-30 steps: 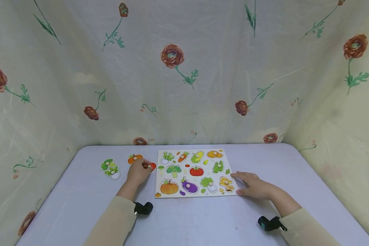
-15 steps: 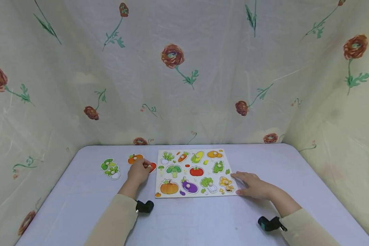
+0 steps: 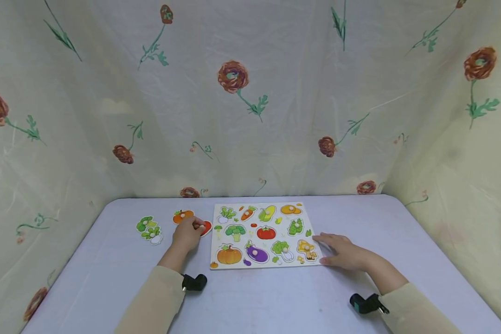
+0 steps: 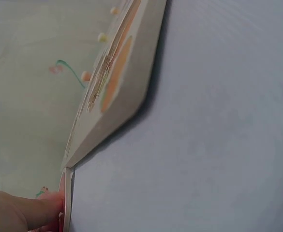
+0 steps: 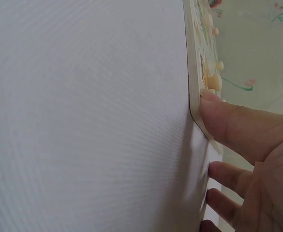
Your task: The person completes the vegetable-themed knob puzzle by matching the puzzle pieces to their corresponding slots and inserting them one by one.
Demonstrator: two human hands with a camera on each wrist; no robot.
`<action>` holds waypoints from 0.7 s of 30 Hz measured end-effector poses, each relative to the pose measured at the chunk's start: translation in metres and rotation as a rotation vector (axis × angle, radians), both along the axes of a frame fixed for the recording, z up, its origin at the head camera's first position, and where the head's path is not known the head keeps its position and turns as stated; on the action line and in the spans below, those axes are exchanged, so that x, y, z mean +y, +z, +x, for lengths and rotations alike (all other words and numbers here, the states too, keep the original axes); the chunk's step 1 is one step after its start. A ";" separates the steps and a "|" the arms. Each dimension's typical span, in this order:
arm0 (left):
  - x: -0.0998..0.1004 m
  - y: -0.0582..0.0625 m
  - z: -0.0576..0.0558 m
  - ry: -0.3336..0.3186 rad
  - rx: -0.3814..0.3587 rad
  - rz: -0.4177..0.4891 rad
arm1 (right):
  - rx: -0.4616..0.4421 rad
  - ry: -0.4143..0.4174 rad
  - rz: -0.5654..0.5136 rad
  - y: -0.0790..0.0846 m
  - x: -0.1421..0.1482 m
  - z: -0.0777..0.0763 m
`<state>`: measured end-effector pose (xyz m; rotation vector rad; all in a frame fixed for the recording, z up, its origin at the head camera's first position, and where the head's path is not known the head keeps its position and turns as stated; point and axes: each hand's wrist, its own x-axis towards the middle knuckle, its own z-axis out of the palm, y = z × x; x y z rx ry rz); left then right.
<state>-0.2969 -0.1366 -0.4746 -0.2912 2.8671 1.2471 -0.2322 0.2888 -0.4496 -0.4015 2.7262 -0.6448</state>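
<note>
My left hand (image 3: 186,237) pinches a red tomato puzzle piece (image 3: 207,228) between thumb and fingertips, right by the left edge of the puzzle board (image 3: 283,233). In the left wrist view the thumb side (image 4: 39,212) covers much of the tomato piece's face, and its pale edge stands close to the board's corner. Pictured vegetables cover the white board, several with small knobs. At the board's right side my right hand (image 3: 344,253) rests with fingers spread. Its thumb (image 5: 223,118) lies on the near right corner in the right wrist view, the other fingertips lower down beside the edge.
An orange pumpkin piece (image 3: 183,215) lies just beyond my left hand. Farther left are a broccoli piece (image 3: 144,224) and a leafy piece with a white bulb (image 3: 152,235), overlapping each other. A flowered curtain (image 3: 292,153) stands behind the white-covered table (image 3: 259,301).
</note>
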 end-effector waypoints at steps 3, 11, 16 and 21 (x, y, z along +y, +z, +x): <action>0.000 0.001 0.001 0.002 -0.001 0.010 | 0.000 0.004 0.001 0.001 -0.001 0.001; -0.001 0.002 0.004 -0.008 0.010 0.016 | -0.006 0.002 -0.002 0.003 -0.002 0.002; 0.001 0.003 0.004 -0.016 0.027 0.014 | -0.008 0.001 -0.008 0.004 -0.002 0.002; 0.007 0.008 0.006 -0.061 0.071 0.009 | -0.007 -0.007 0.000 0.002 -0.002 0.001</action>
